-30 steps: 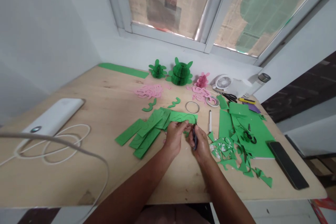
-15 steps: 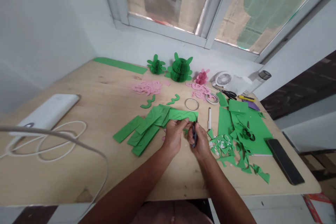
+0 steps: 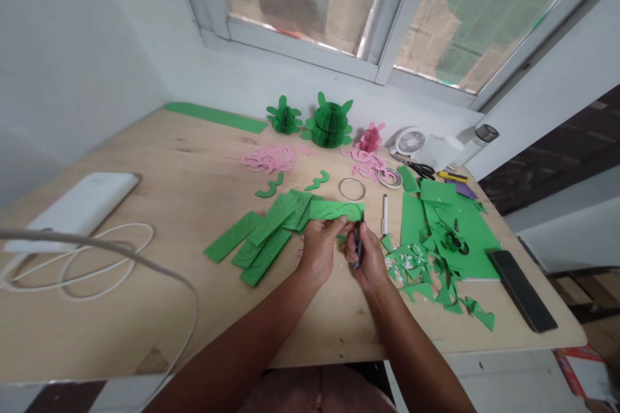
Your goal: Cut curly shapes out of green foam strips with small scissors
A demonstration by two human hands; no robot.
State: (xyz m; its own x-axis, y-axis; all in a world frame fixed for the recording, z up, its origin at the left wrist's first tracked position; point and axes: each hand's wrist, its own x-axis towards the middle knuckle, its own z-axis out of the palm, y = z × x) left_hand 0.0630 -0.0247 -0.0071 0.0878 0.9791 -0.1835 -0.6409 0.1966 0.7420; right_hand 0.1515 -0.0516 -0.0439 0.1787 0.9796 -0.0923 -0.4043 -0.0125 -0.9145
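Observation:
A green paper strip (image 3: 336, 208) with curved lines drawn on it is pinched in my left hand (image 3: 320, 245), thumb on top. My right hand (image 3: 368, 255) grips dark-handled scissors (image 3: 358, 246), whose blades meet the strip's right end. How far the blades are apart is too small to make out. Left of my left hand lies a fanned pile of marked green strips (image 3: 268, 239). Two wavy green cut-outs, one (image 3: 271, 186) at left and another (image 3: 318, 181) at right, lie beyond the strips.
Green scraps (image 3: 421, 271), a marker (image 3: 385, 214), green sheets (image 3: 477, 239) and a phone (image 3: 523, 290) lie to the right. Pink cut-outs (image 3: 271, 158), paper figures (image 3: 330, 124), a tape roll (image 3: 389, 178) and a small fan (image 3: 410, 141) are farther back. A white power bank (image 3: 77, 210) with cable sits left.
The view has shifted slightly, so everything sits a little differently in frame. My hands stay in nearly the same place, still holding the strip and the scissors at its right end.

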